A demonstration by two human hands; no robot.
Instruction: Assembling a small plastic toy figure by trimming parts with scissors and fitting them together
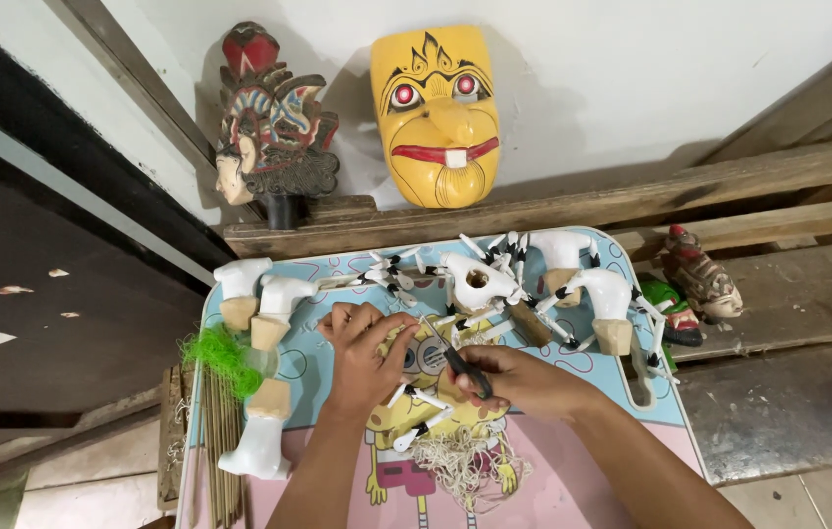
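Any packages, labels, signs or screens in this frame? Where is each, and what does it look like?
None in view: no package, label, sign or screen.
Nearest thing: printed tray table under both hands, pale blue and pink with a yellow cartoon picture.
Yellow mask on the wall: a carving, not a sign.

A craft workshop: carved masks [436,113] and unfinished puppet parts [480,284] crowd the bench.

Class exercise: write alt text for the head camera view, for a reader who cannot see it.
Two bare hands work over a small cartoon-printed tray table: the left hand presses down white jointed puppet pieces, the right hand holds a black-handled tool. A yellow carved wooden mask leans on the wall.
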